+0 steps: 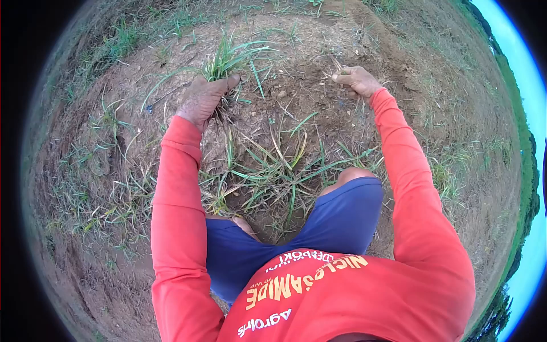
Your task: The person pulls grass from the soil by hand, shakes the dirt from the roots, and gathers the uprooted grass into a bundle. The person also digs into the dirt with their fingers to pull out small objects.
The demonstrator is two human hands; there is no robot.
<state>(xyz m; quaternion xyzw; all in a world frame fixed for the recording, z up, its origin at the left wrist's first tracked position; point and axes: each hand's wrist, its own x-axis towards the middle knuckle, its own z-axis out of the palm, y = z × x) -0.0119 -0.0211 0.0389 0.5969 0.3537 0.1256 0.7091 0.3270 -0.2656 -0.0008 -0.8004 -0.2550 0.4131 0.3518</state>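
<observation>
My left hand (204, 100) is closed round a tuft of green grass (224, 61), its blades fanning up and to the right above the fist. Pale stems or roots hang below that fist. To the right, my right hand (357, 80) is closed close over the bare soil. Thin dry strands (333, 69) show at its fingertips, but whether they are gripped or lie behind cannot be made out. Between my hands and my knees grows a larger clump of long grass (285, 165), part green and part dried.
Brown soil (296, 91) with loose clods and dry bits spreads ahead. Smaller grass patches (122, 40) grow at the far left, and more grass (447, 182) stands beside my right arm. My bent knees (350, 176) border the near clump. Trees and sky lie at the right edge.
</observation>
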